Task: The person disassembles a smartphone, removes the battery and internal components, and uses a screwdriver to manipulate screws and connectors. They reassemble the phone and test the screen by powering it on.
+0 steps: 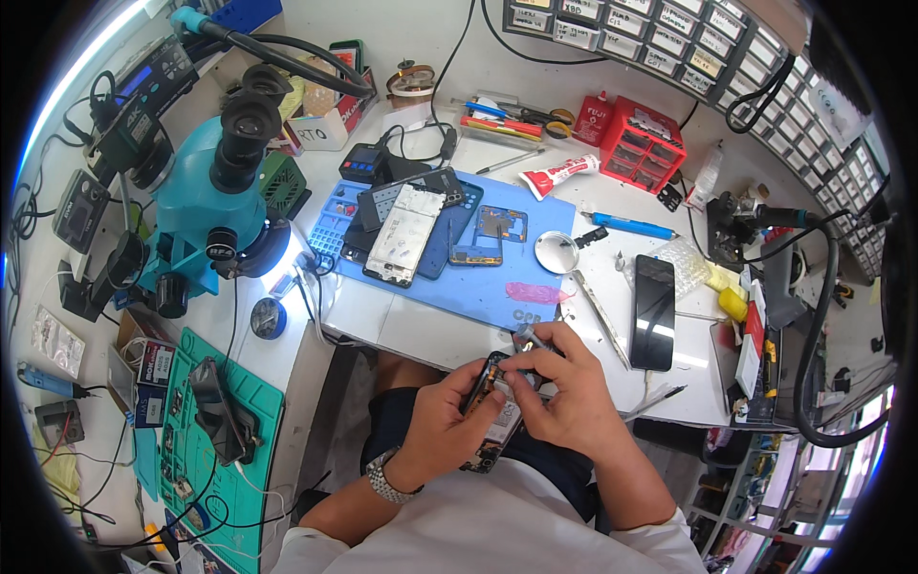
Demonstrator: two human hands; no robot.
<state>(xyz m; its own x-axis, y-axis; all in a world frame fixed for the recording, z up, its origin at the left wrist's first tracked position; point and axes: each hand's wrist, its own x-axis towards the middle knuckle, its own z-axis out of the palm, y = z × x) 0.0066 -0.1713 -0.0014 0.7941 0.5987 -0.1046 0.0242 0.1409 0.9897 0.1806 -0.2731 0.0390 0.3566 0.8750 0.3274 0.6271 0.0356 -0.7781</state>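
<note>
**Opened phone over your lap, both hands on it**

Your left hand [445,413] is closed on the opened phone [504,421], thumb across its face. Your right hand [571,397] has thumb and forefinger drawn close together at the phone's upper part; cannot tell what, if anything, that grip pinches. A grey piece [524,337] shows beside its curled fingers. Metal-banded watch [390,478] on your wrist, behind the left grip. Phone tilted, just short of the worktop [703,387].

Ahead of the grip: blue mat [449,297]. On it, ahead and left, a silver phone frame [406,236] partly over a dark blue housing [453,234]; right of these, a hollow blue frame [475,256]. Ahead and right, a round dish [557,252]; nearer you, a slim metal tool [602,320], then a black-screened phone [653,311]. Well ahead, a red-and-white tube [559,176] near a red drawer unit [643,143]. Well left of the grip: teal microscope [206,206], and a green mat [263,469] nearer you.
</note>
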